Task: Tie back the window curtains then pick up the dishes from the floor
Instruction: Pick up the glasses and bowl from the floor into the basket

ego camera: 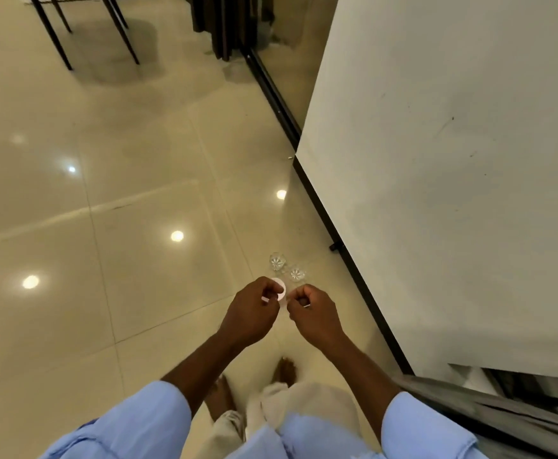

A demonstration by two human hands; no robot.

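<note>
Two small clear glass dishes [277,261] [296,274] sit side by side on the glossy tile floor near the wall's black skirting. A small white round dish [280,290] shows just behind my left hand's knuckles, partly hidden. My left hand [251,309] and my right hand [314,313] are held close together above the floor with fingers curled. Each pinches an end of a thin pale strip [284,303] that spans the gap between them. A dark curtain [224,24] hangs bunched at the top by the glass door.
A white wall [453,193] with black skirting [347,256] runs along the right. Black chair legs [55,38] stand at the top left. A dark sliding-door track [502,409] lies at the bottom right. My bare feet [284,369] stand on the tiles below my hands.
</note>
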